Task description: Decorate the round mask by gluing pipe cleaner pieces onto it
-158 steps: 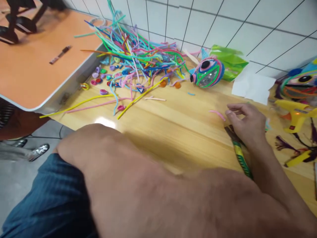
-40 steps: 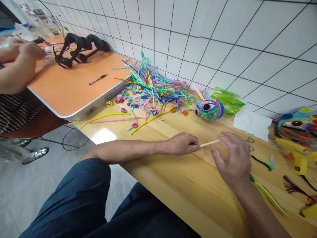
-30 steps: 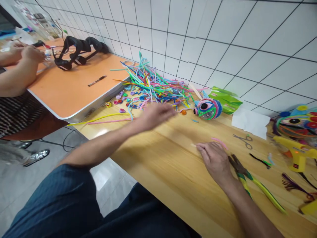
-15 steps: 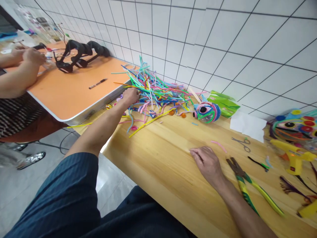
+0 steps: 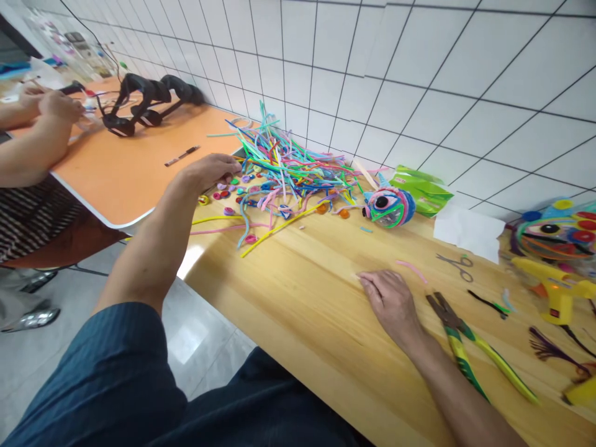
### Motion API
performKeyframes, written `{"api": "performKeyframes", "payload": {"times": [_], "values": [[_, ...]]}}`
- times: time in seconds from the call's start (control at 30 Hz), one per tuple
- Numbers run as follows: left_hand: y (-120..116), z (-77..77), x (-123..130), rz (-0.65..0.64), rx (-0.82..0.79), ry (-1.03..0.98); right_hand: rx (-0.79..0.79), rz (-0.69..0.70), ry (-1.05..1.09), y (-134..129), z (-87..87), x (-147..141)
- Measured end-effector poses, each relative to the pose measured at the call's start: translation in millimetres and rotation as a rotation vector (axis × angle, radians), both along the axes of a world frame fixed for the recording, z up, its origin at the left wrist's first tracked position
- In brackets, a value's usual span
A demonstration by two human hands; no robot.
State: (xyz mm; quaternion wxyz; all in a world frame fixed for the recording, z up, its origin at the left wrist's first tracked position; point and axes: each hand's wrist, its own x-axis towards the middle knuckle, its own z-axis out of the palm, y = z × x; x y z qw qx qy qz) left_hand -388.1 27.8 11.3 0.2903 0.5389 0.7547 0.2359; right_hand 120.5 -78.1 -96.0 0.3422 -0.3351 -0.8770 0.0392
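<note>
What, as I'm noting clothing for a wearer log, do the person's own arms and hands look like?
The left arm wears a short, dark blue sleeve with faint lines in the cloth. The right forearm is bare up to the picture's edge. Neither the left hand nor the right hand wears a glove; no watch shows.

The table (image 5: 288,292) is leaving room along its front edge, between the left arm (image 5: 158,230) crossing the front left corner and the right hand (image 5: 390,303). Pipe cleaners (image 5: 295,164) are crowding the back left corner; pliers (image 5: 451,319) and scissors (image 5: 456,262) are obstructing the right side.
</note>
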Motion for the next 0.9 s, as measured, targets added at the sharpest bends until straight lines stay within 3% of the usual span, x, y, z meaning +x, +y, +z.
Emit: {"api": "performKeyframes", "payload": {"times": [0.1,0.2,0.33,0.43,0.53,0.6,0.8,0.9], "values": [[-23.5,9.9,39.0,-0.06,0.124,-0.339,0.001,-0.101,0.019,0.1,2.6,-0.6],[-56.0,11.7,105.8,-0.12,0.14,-0.726,-0.064,-0.153,0.103,-3.4,14.2,-1.0],[-97.6,-4.0,196.2,-0.357,-0.244,-1.025,-0.13,-0.155,0.205,-12.8,37.3,-2.0],[-110.8,-21.7,241.5,-0.46,-0.502,-1.185,-0.184,-0.114,0.238,-17.1,48.2,-3.2],[-108.0,-36.0,267.3,-0.513,-0.605,-1.25,-0.234,-0.1,0.267,-16.8,50.9,-3.0],[-102.9,-41.6,278.2,-0.528,-0.588,-1.251,-0.248,-0.126,0.298,-15.2,50.8,-1.8],[-91.8,-49.0,301.3,-0.545,-0.22,-1.058,-0.258,-0.207,0.26,-9.3,53.2,5.4],[-87.5,-54.9,307.3,-0.583,-0.116,-0.925,-0.27,-0.199,0.242,-5.7,54.5,9.5]]}}
